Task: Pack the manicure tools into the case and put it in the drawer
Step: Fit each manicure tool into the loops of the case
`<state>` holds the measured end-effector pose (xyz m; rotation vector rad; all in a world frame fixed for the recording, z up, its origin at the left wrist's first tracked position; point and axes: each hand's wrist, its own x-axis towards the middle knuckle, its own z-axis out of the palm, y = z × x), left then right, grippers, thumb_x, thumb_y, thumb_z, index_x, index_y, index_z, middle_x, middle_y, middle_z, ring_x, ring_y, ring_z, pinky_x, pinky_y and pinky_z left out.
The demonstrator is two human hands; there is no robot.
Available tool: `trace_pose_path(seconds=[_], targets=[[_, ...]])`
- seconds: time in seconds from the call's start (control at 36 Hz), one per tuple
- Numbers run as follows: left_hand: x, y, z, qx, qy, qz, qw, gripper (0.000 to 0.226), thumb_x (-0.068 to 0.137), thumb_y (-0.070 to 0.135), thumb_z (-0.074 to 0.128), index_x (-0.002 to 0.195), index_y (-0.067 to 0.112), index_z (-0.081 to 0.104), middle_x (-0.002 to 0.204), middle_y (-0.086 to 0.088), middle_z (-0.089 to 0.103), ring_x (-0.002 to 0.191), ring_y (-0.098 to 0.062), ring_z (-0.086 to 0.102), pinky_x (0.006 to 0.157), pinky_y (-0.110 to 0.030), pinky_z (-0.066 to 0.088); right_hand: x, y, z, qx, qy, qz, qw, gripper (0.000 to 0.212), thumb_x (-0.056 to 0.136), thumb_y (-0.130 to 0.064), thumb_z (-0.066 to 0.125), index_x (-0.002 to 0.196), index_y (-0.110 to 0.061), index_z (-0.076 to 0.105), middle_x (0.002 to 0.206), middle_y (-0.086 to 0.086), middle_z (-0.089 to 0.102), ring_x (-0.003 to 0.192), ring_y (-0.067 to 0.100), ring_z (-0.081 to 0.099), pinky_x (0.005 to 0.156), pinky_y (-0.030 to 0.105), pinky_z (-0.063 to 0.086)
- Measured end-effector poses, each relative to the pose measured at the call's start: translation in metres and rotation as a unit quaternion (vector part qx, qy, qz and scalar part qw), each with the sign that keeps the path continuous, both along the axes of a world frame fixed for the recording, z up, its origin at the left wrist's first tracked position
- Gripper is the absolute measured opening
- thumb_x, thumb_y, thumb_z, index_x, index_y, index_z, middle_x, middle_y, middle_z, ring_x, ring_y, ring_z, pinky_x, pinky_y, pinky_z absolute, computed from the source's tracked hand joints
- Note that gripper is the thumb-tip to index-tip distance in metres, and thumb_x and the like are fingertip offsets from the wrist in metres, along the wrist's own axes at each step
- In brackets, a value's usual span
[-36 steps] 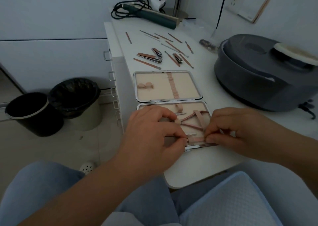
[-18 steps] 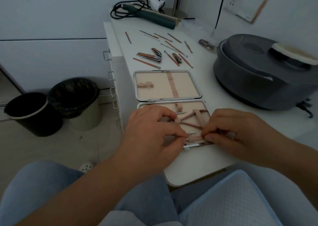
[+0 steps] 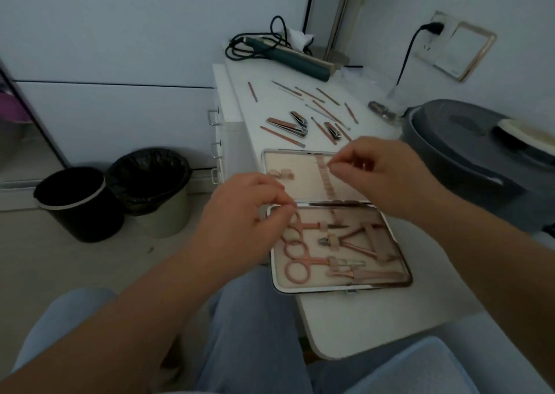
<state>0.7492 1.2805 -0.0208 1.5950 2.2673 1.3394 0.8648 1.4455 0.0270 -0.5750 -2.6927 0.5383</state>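
Observation:
The manicure case (image 3: 345, 287) lies open on the white table (image 3: 375, 318). Its near half holds rose-gold scissors (image 3: 297, 270), nippers (image 3: 351, 240) and a few more tools under straps. The far half (image 3: 300, 165) shows only bare straps. My left hand (image 3: 249, 210) hovers over the near half's left top corner, fingers loosely curled, holding nothing. My right hand (image 3: 381, 174) hangs above the far half with thumb and forefinger close together, nothing visible between them. Loose nail clippers (image 3: 288, 124) and several thin files (image 3: 327, 96) lie farther back.
A white drawer unit (image 3: 213, 117) with metal handles stands at the table's left end. A big grey lidded pot (image 3: 468, 153) fills the right side. A hair straightener with cable (image 3: 288, 57) and a mirror stand (image 3: 339, 18) sit at the back. Two bins (image 3: 75, 201) stand on the floor.
Both hands have lifted off the near half, where they were pressing a tool under its strap, and moved up and away. The strapped tools now show. The view has tilted upward.

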Motion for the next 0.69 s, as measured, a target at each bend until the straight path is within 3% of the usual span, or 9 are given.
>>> trace_pose_path(seconds=[0.17,0.25,0.36,0.53,0.69], targets=[[-0.007,0.0,-0.017,-0.013,0.007,-0.009,1.0,0.01,0.077,0.021,0.067,0.084,0.025,0.072,0.098,0.012,0.054,0.091,0.01,0.037,0.082,0.006,0.02,-0.074,0.046,-0.015,0.014,0.011,-0.096,0.995,0.011,0.086,-0.035,0.057,0.096,-0.033,0.061,0.078,-0.023,0.05,0.073,-0.002,0.048,0.062,0.011,0.03],[-0.008,0.0,-0.023,-0.009,-0.008,-0.014,1.0,0.011,0.078,0.024,0.066,0.087,0.027,0.071,0.1,0.017,0.05,0.094,0.008,0.039,0.084,0.002,0.024,-0.098,0.061,-0.018,0.03,-0.02,-0.13,0.991,0.025,0.086,-0.036,0.056,0.108,-0.028,0.062,0.098,-0.008,0.06,0.085,0.007,0.049,0.076,0.022,0.04],[-0.009,0.0,-0.026,-0.004,-0.027,-0.02,0.999,0.012,0.079,0.028,0.063,0.087,0.029,0.071,0.102,0.019,0.049,0.1,0.004,0.043,0.085,-0.003,0.028,-0.119,0.068,-0.019,0.07,-0.081,-0.15,0.983,0.027,0.088,-0.034,0.051,0.111,-0.025,0.064,0.114,0.001,0.062,0.083,0.012,0.047,0.072,0.025,0.039],[-0.009,-0.001,-0.03,0.009,-0.069,-0.03,0.997,0.01,0.079,0.027,0.063,0.087,0.03,0.07,0.103,0.028,0.046,0.103,0.005,0.046,0.088,-0.009,0.035,-0.126,0.067,-0.019,0.081,-0.144,-0.138,0.976,0.029,0.089,-0.028,0.042,0.101,-0.022,0.067,0.098,0.002,0.065,0.081,0.016,0.053,0.067,0.027,0.039],[-0.008,-0.002,-0.031,0.021,-0.088,-0.036,0.995,0.01,0.079,0.025,0.064,0.087,0.028,0.071,0.105,0.03,0.045,0.105,0.008,0.043,0.085,0.002,0.029,-0.122,0.066,-0.02,0.06,-0.126,-0.145,0.979,0.027,0.087,-0.033,0.047,0.091,-0.02,0.07,0.086,0.002,0.066,0.076,0.016,0.057,0.062,0.026,0.039]])
